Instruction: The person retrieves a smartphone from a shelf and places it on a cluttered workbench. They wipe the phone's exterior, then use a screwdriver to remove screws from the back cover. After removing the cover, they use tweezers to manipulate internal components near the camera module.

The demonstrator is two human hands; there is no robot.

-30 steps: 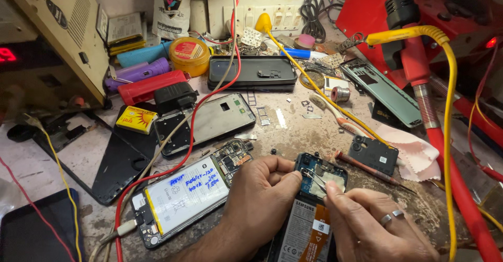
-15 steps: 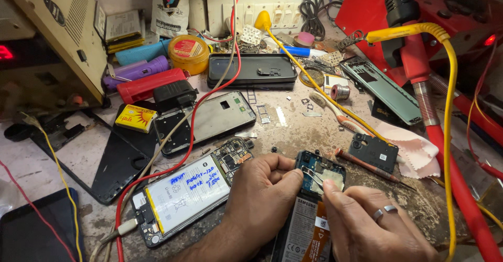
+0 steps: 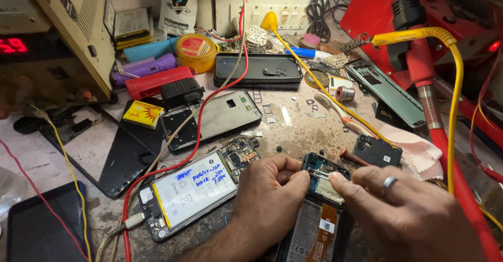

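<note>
Head view: the left hand and right hand pinch narrowly at the top of an opened phone, near centre. A second open phone lies just left.

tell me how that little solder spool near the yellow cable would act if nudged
The solder spool looks round and small, so it would probably roll or skid easily. It seems dense for its size. Loose parts crowd the bench, so it could scatter them.
</note>
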